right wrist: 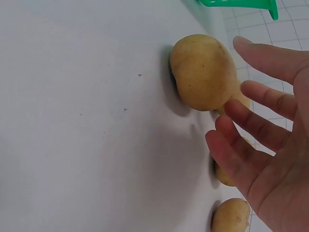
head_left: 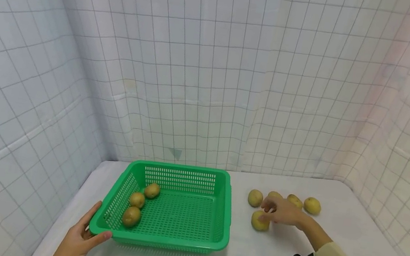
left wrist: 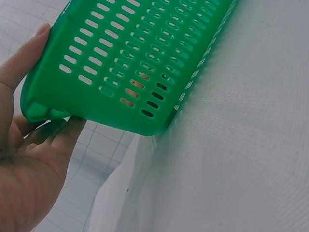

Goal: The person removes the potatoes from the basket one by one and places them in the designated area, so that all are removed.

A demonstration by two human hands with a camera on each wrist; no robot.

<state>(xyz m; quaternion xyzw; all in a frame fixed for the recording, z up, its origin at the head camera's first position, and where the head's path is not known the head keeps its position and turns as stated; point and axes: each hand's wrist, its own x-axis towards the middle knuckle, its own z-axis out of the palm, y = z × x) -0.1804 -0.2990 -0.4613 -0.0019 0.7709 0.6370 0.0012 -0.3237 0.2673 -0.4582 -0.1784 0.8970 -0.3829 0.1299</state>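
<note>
Green basket (head_left: 191, 215) holds 3 potatoes (head_left: 136, 200), counted only from the head view; the left hand (head_left: 80, 238) grips its corner. Right hand (right wrist: 270, 150), fingers spread, hovers at a potato (right wrist: 203, 72), not visibly touching.

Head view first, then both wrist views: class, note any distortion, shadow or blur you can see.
Head view: wide-angle lens bows the grid lines; soft shadow under the basket. Left wrist view: the basket is sharp, the left hand at the frame edge soft. Right wrist view: the potato is sharp with a soft shadow on the table; the right hand looks slightly soft.
</note>
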